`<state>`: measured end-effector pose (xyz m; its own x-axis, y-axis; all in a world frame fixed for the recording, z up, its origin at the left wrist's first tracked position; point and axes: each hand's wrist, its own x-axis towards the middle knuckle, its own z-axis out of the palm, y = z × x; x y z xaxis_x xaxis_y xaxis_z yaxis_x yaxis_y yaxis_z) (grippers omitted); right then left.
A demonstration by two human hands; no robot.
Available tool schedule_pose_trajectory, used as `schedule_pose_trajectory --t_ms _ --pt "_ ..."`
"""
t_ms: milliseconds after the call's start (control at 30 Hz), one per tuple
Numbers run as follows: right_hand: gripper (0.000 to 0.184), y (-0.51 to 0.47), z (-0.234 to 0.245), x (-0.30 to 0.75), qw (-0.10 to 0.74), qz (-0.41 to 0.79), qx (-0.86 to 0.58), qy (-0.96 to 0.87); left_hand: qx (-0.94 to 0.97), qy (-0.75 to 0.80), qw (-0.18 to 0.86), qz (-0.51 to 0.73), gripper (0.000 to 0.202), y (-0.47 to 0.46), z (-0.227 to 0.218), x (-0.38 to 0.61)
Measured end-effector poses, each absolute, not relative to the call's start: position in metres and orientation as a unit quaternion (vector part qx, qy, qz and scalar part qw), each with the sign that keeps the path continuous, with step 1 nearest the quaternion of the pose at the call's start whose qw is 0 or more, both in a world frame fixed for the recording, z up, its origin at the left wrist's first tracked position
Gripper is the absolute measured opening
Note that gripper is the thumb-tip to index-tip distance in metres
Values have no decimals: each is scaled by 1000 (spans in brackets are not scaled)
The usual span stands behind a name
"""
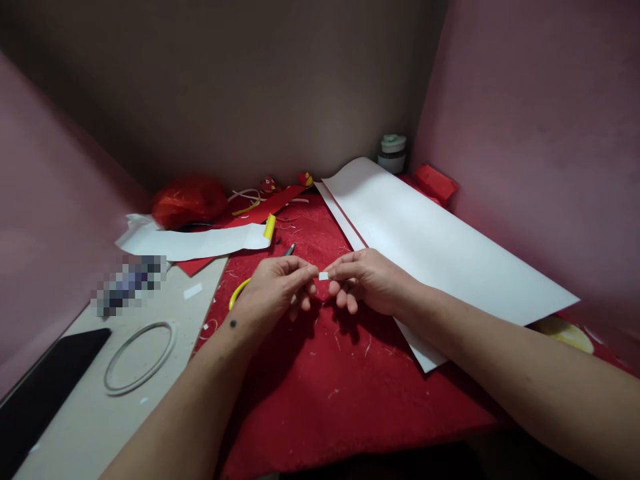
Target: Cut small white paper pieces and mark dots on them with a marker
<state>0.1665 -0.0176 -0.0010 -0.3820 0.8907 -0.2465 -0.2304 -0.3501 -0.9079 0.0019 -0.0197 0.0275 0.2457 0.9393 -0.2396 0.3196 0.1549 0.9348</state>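
Observation:
My left hand (280,287) and my right hand (367,280) meet over the red cloth (320,393), fingertips pinched together. Between them they hold a tiny white piece (323,275), perhaps tape or paper. Both hands are closed in a pinch on it. Under my left hand lie scissors with yellow handles (239,291); their dark blade tip shows just beyond the fingers. A large white sheet of paper (430,247) lies right of my hands, partly under my right wrist.
A grey board (115,413) at the left carries a thin ring (140,357) and a black flat object (45,387). Behind lie a white paper strip (195,241), a yellow stick (270,227), a red plastic bag (189,200) and a small jar (393,153). Pink walls close both sides.

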Motion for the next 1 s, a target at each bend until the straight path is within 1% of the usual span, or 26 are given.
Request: schedule_pose_trajectory --t_ms 100,333,567,800,1000 --pt "8 -18 2 166 396 719 -403 -405 583 527 535 310 19 -19 29 -1" --pt "7 -19 1 166 395 725 -386 -411 609 524 541 249 21 -16 31 -1" --pt "3 -18 -3 166 386 723 -379 -429 586 534 556 250 20 -18 27 0" --pt "14 -19 -6 165 379 706 -395 -449 577 534 566 249 22 -18 27 1" --pt "15 -19 -2 166 359 710 -390 -464 565 540 572 251 18 -19 28 2"
